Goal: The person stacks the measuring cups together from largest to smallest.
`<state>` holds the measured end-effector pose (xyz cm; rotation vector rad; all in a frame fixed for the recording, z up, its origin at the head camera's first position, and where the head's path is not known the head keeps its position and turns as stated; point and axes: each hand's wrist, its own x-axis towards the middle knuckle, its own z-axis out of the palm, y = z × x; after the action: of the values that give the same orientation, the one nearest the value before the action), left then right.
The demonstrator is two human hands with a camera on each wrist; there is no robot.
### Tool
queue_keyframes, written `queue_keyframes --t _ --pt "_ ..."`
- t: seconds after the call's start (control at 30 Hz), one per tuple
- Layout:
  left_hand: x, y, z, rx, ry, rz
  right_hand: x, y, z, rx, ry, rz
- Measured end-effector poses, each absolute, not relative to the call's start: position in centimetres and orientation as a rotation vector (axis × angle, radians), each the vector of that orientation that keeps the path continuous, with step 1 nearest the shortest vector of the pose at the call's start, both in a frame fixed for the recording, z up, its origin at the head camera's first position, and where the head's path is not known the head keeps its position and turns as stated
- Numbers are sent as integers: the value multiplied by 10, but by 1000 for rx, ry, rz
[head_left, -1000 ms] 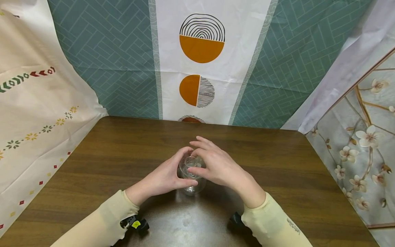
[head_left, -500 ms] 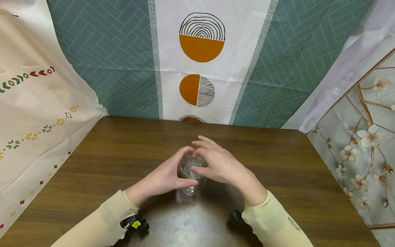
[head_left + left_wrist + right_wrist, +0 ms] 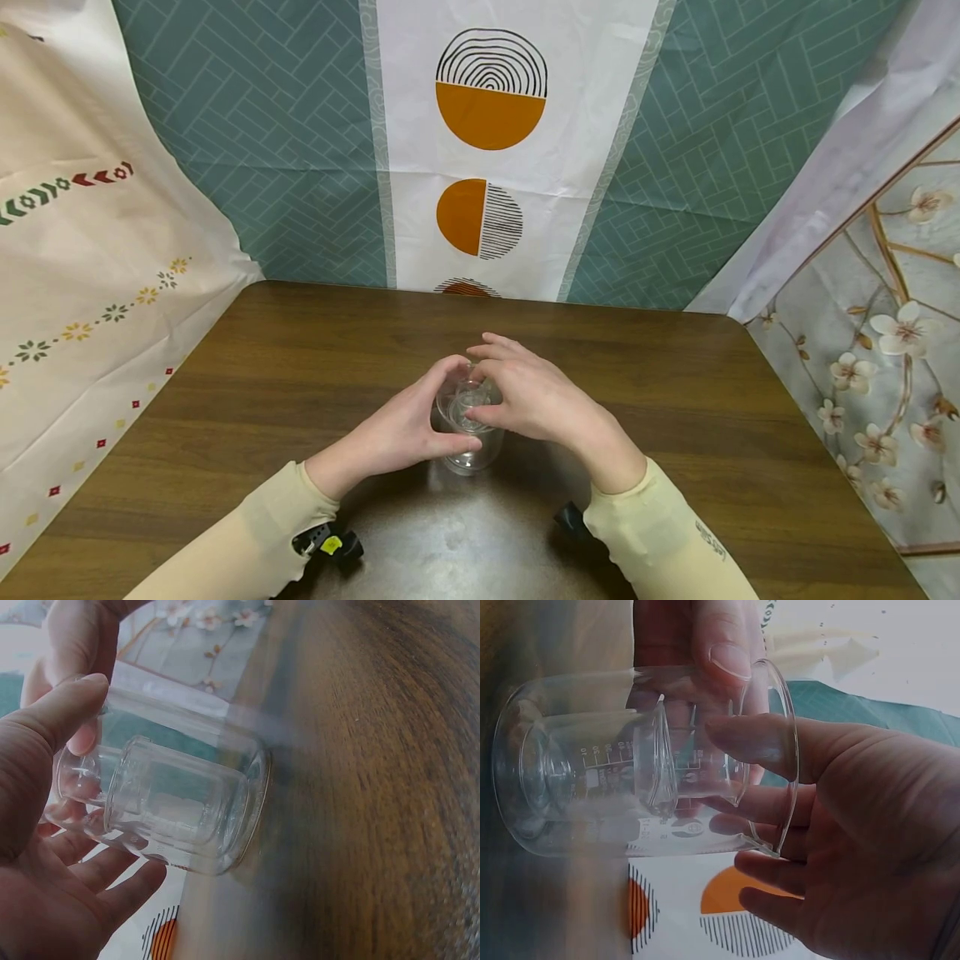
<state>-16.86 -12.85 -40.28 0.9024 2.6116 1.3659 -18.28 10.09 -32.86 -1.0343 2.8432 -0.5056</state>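
A large clear glass beaker point(image 3: 463, 463) stands upright on the brown table, with my left hand point(image 3: 397, 423) curved around its upper part, thumb on the near side. Inside it, at the bottom, sits a medium beaker point(image 3: 592, 761) with white graduation marks. Within the large beaker's mouth my right hand point(image 3: 534, 402) pinches a small beaker point(image 3: 705, 769) between thumb and fingers, its far end overlapping the medium beaker's rim in the right wrist view. The right thumb and index finger reach past the large beaker's rim, while the other fingers stay outside.
The wooden table point(image 3: 300, 375) spreads around the beakers. A teal and white patterned cloth point(image 3: 315, 167) hangs behind it, with a cream cloth point(image 3: 97, 275) on the left and a floral cloth point(image 3: 900, 375) on the right.
My right hand has shifted slightly right with the small beaker, which stays inside the large beaker's mouth. The left hand keeps its place around the large beaker.
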Motion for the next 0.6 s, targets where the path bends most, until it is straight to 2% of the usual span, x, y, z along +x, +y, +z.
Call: queue_keyframes --t 0.6 --pt "-169 -128 -402 908 2602 1374 -187 95 -328 -973 2826 -428"
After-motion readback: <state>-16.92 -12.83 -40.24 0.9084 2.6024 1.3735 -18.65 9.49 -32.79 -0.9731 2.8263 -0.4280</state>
